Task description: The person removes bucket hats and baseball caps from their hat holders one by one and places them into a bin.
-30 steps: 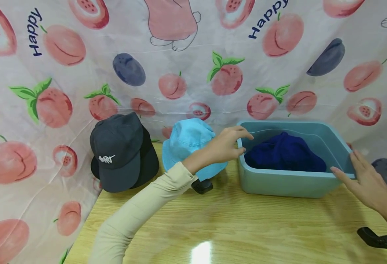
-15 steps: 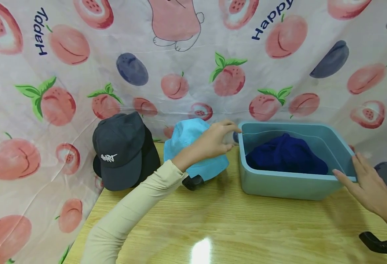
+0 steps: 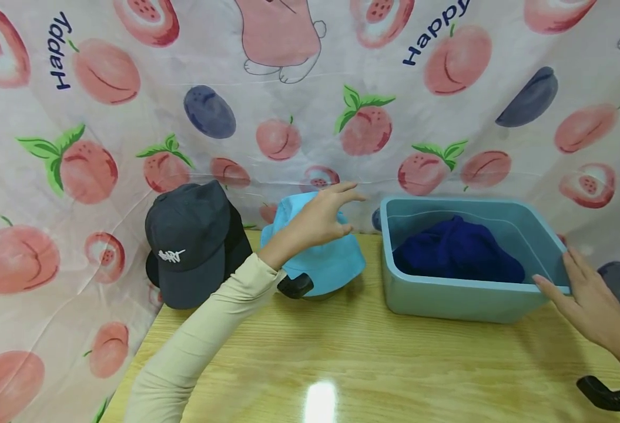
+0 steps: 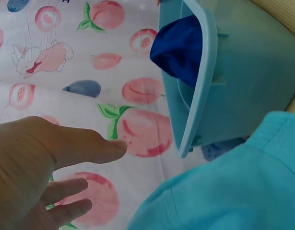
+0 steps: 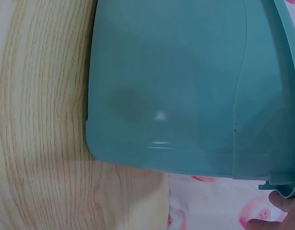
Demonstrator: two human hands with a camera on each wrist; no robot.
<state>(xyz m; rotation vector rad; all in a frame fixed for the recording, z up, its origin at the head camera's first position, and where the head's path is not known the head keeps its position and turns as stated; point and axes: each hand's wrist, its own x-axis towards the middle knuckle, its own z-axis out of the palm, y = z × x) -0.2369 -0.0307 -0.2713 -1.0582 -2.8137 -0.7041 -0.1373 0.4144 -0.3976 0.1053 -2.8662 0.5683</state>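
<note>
Left hand (image 3: 317,220) free above the bright blue hat (image 3: 336,270), right hand (image 3: 590,302) on the box (image 3: 463,299)

On my head feed, the left hand hangs in front of the hat's crown with its fingers spread loosely, gripping nothing. My left wrist feed shows it apart from the hat, with the printed sheet (image 3: 299,106) behind its fingers. A pale sleeve (image 3: 198,349) covers the forearm, and a black gadget (image 3: 295,286) sits under the wrist.

The right hand rests against the box's near right corner, its fingers and thumb fairly straight along the rim; how firmly it presses, I can't tell. Only some fingertips show on my right wrist feed, at the edge beside the lip.

The bright blue hat sits on the wooden table (image 3: 341,370), just left of the box. Inside the box I see a crumpled dark blue cloth (image 3: 455,249), lying low against the near wall. Well to the left, beyond the hat, a dark grey cap (image 3: 183,226) with white lettering leans against a black cap (image 3: 239,247). The sheet, printed with peaches, hangs behind everything.
</note>
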